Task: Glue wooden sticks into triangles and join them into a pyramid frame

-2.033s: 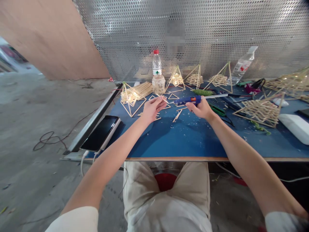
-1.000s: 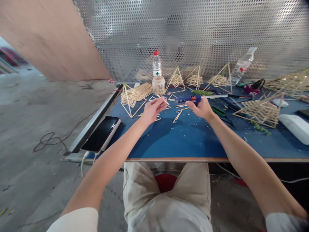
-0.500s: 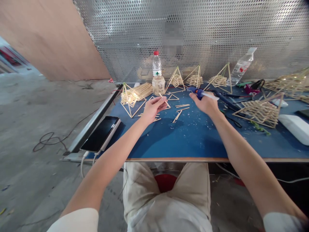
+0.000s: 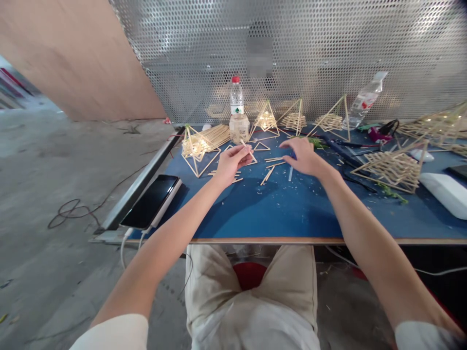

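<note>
Pinching a thin wooden stick (image 4: 253, 156) above the blue table (image 4: 262, 214): left hand (image 4: 233, 163) | right hand (image 4: 302, 154): over a mostly hidden blue glue gun (image 4: 293, 156), grip impossible to tell | loose sticks (image 4: 269, 173): on table, between both hands | red-capped bottle (image 4: 239, 116): upright behind

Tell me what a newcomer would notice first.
Likely the glowing pyramid at the left of the table, and a second lit one beyond, right of the red-capped bottle. Next, in front of it, the left hand pinching a stick, and farther right the right hand at a mostly hidden blue tool.
</note>
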A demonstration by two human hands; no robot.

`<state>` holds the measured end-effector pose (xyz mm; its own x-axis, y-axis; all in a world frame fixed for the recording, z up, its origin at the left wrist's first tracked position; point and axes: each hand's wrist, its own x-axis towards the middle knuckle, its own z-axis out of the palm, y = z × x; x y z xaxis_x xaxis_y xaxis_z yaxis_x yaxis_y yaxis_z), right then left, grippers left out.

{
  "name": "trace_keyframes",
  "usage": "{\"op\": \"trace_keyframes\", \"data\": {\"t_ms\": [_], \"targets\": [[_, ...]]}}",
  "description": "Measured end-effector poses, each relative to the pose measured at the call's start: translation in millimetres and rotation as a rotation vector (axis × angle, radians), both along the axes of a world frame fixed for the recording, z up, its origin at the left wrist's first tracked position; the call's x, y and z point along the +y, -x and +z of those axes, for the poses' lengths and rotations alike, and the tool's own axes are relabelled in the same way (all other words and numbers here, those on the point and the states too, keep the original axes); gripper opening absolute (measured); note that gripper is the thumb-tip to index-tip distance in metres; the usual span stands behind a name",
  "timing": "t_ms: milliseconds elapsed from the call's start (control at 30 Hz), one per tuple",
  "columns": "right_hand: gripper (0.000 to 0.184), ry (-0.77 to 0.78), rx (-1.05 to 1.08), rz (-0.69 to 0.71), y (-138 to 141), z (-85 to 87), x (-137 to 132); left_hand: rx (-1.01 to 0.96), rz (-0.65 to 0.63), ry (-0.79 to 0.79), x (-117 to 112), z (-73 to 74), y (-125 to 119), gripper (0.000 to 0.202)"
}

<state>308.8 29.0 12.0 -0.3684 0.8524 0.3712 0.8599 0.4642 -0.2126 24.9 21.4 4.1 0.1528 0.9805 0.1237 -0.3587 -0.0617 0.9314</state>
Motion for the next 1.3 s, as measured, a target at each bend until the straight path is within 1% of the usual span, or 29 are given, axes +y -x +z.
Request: {"op": "trace_keyframes", "data": {"t_ms": [33, 67, 100, 167, 233, 300, 433, 633, 767, 867, 967, 1100, 1200, 1300], "targets": [[0.031, 0.036, -0.014, 0.141, 8, -0.8, -2, -0.002, -0.003, -0.002, 0, 0.0, 0, 0.014], [0.028, 0.081, -0.036, 0.247, 16, -2.3, -4, -0.004, -0.005, -0.005, 1, -0.3, 0, 0.015], [0.028, 0.126, -0.049, 0.310, 23, -4.4, -5, -0.005, -0.007, -0.009, 1, -0.7, 0, 0.015], [0.026, 0.209, -0.068, 0.378, 34, -9.5, -8, -0.006, -0.010, -0.018, 1, -1.8, 0, 0.016], [0.024, 0.242, -0.072, 0.402, 40, -14.1, -9, -0.009, -0.017, -0.031, 2, -3.1, 0, 0.017], [0.023, 0.240, -0.077, 0.417, 43, -16.8, -8, -0.015, -0.025, -0.047, 2, -4.2, -1, 0.016], [0.024, 0.229, -0.080, 0.457, 45, -17.4, -7, -0.015, -0.016, -0.067, 3, -5.5, -1, 0.017], [0.021, 0.221, -0.069, 0.477, 48, -19.0, -11, 0.032, 0.015, -0.055, 4, -7.3, -1, 0.021], [0.017, 0.210, -0.064, 0.477, 54, -24.0, -13, 0.028, 0.001, -0.074, 5, -9.3, -1, 0.027], [0.015, 0.219, -0.013, 0.462, 57, -25.1, -13, 0.019, 0.003, -0.083, 7, -10.9, 0, 0.031], [0.016, 0.208, 0.124, 0.417, 53, -21.5, -11, 0.027, 0.014, -0.092, 10, -12.3, 2, 0.034], [0.019, 0.169, 0.378, 0.333, 47, -15.0, -8, 0.044, 0.021, -0.111, 13, -13.4, 4, 0.033], [0.017, 0.233, 0.687, 0.319, 50, -13.2, -12, 0.053, 0.018, -0.117, 13, -13.8, 4, 0.033], [0.031, 0.320, 0.976, 0.309, 59, -14.1, -17, 0.064, 0.014, -0.129, 13, -14.3, 3, 0.034]]}}
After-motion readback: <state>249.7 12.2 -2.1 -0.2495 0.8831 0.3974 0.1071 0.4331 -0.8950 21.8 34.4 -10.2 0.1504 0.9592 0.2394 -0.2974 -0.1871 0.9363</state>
